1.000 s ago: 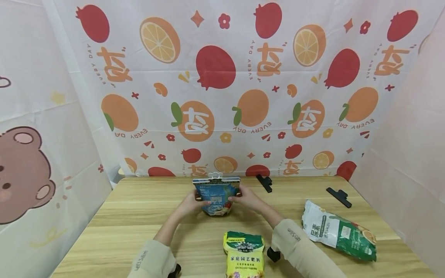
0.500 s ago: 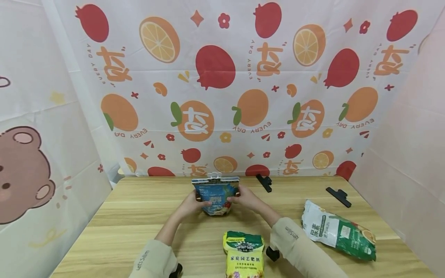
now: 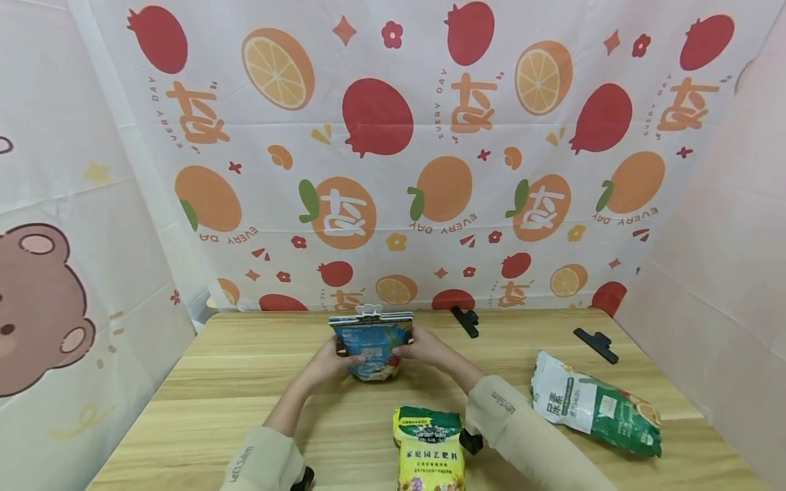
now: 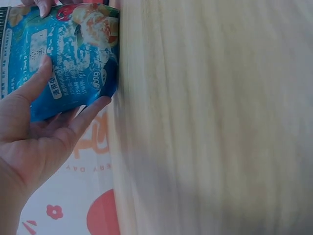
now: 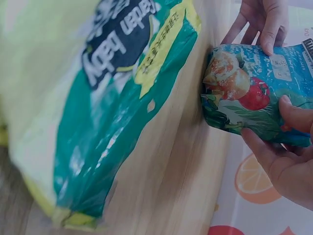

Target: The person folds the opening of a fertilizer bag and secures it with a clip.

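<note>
A blue fertilizer bag (image 3: 372, 346) stands upright near the back of the wooden table, between both hands. Across its top edge sits a white clip (image 3: 368, 311). My left hand (image 3: 327, 363) grips the bag's left side, thumb on the printed front. On the opposite side, my right hand (image 3: 428, 346) holds it the same way. Vegetables and blue print show on the bag (image 4: 73, 58) in the left wrist view. In the right wrist view, the right thumb presses the front and its fingers go under the bag's edge.
A yellow-and-green "Garden baby" bag (image 3: 430, 450) lies at the front, between the forearms. To the right lies a white-and-green bag (image 3: 595, 406). Two black clips rest behind: one near the back edge (image 3: 464, 321), another black clip (image 3: 596, 345) farther right. A printed curtain (image 3: 393, 170) hangs behind the table.
Both hands have shifted the blue bag slightly to the left, still gripping its sides. The other bags and the black clips stay where they were.
</note>
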{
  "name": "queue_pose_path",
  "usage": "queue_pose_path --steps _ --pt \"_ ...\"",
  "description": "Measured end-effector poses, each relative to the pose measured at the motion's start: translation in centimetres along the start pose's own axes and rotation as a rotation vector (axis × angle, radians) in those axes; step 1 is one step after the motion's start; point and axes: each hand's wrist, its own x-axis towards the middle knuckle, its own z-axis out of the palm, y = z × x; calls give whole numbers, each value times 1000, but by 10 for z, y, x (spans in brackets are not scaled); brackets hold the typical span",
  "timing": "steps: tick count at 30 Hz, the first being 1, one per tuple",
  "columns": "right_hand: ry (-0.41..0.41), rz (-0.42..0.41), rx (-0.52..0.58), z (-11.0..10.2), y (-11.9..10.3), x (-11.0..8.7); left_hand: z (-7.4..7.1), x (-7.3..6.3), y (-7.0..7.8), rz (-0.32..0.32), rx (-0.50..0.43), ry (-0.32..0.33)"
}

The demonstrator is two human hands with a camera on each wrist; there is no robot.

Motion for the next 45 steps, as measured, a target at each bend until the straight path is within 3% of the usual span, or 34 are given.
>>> queue_pose_path --steps 13,25,31,45 --pt "19 77 -2 21 -23 10 -27 -10 -4 -7 -23 -28" --pt "30 62 -55 53 -35 16 -52 -32 -9 -70 36 -12" --pt "28 66 -41 61 -36 14 -57 -39 -9 -76 79 -18" --pt "32 58 -42 72 -46 5 -64 -52 -10 -69 40 -37"
